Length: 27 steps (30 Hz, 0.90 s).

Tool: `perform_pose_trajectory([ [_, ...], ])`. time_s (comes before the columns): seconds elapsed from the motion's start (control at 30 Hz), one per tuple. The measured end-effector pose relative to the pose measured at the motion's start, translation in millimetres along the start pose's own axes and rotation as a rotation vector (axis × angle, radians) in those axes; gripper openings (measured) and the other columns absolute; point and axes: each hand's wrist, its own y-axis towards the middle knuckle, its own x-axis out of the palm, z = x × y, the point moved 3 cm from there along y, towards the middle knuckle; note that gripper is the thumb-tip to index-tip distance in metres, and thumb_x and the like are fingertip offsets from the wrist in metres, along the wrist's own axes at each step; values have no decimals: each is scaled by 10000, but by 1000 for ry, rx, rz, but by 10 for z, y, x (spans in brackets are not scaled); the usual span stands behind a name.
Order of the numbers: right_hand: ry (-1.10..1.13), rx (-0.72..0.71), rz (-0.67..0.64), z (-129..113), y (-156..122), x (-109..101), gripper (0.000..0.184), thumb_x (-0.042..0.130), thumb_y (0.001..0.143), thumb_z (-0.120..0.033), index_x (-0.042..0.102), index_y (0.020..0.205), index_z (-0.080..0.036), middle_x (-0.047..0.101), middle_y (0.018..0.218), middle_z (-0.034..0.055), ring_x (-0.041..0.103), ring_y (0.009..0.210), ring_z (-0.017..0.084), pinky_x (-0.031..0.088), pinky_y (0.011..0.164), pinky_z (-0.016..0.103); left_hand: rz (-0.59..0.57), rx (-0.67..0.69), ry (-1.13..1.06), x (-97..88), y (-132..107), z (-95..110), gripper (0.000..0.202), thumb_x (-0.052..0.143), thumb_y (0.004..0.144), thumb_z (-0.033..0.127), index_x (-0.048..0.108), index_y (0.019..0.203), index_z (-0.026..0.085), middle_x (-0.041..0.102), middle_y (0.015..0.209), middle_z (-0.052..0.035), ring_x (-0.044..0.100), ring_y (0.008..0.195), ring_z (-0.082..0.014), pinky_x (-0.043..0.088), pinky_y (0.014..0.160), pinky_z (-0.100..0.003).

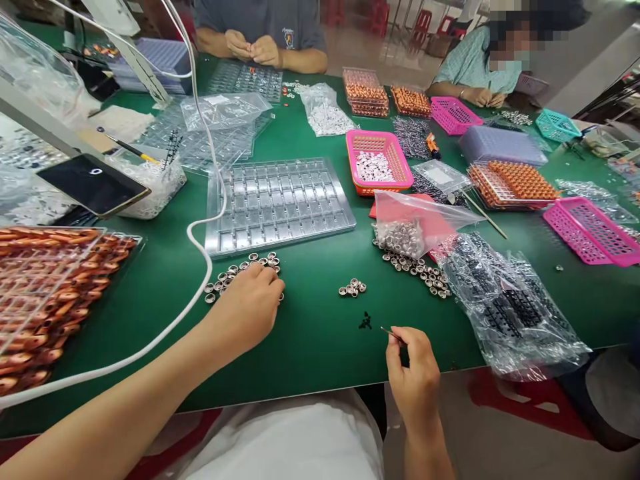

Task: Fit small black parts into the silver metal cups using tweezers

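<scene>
My left hand point(245, 300) rests over a pile of small silvery metal cups point(233, 270), palm down. Its fingers are curled, and the fingertips are hidden behind the hand. In my right hand point(414, 363), thumb and fingers pinch what looks like a pair of tweezers point(391, 333), with the thin tip pointing left. Just beyond that tip lies a little heap of tiny black parts point(365, 321). A smaller group of silvery cups point(353, 288) sits farther back, between the two hands. Behind my left hand lies a clear plastic tray with many compartments point(285, 203).
A white cable point(200, 293) runs along my left, near stacked trays of orange-brown pieces point(50, 300). At right are a bag of metal cups point(400, 237), a bag of black parts point(510, 307) and a pink basket point(353, 163). Two people point(260, 33) work across the table.
</scene>
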Motion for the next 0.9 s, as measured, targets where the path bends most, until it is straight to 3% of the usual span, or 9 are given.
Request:
perform_pose_trajectory([
  [0.17, -16, -32, 41, 67, 62, -10, 173, 605, 933, -115, 636, 1092, -179, 691, 942, 64, 670, 860, 184, 576, 784, 336, 141, -16, -109, -33, -38, -50, 241, 558, 919, 134, 722, 1084, 69, 679, 1039, -165, 591, 1008, -329, 562, 910, -512],
  [0.27, -30, -30, 66, 100, 87, -32, 147, 610, 942, -147, 647, 1082, -175, 699, 950, 67, 677, 845, 179, 566, 774, 317, 232, -17, -166, 5, 15, -102, 311, 609, 951, 251, 683, 1199, 78, 651, 1225, -193, 560, 1179, -354, 533, 1009, -539],
  [0.4, -63, -47, 81, 159, 90, -51, 138, 616, 953, -214, 658, 1078, -174, 708, 936, 69, 683, 801, 177, 559, 763, 311, 206, 124, -218, 145, 77, -254, 447, 685, 925, 397, 658, 1274, 119, 561, 1437, -213, 449, 1385, -401, 415, 1136, -620],
  [0.47, -64, -64, 77, 181, 89, -29, 140, 608, 960, -252, 661, 1069, -182, 715, 923, 70, 688, 788, 186, 560, 747, 317, 200, 168, -248, 212, 81, -326, 445, 679, 927, 420, 673, 1255, 118, 575, 1427, -217, 459, 1385, -413, 409, 1131, -638],
  [0.73, -54, 8, 34, 239, 116, 35, 296, 538, 975, -448, 699, 1024, -205, 733, 895, 102, 700, 736, 229, 554, 680, 352, 256, 160, -213, 265, -48, -392, 254, 583, 978, 282, 718, 1140, 140, 704, 1238, -158, 610, 1239, -312, 508, 1083, -502],
  [0.9, -108, 42, -4, 493, 170, 85, 345, 499, 974, -508, 667, 1063, -220, 707, 876, 104, 669, 704, 245, 521, 632, 370, 272, 106, -158, 222, -108, -406, 312, 579, 986, 299, 678, 1232, 134, 634, 1384, -170, 524, 1363, -335, 483, 1116, -514],
])
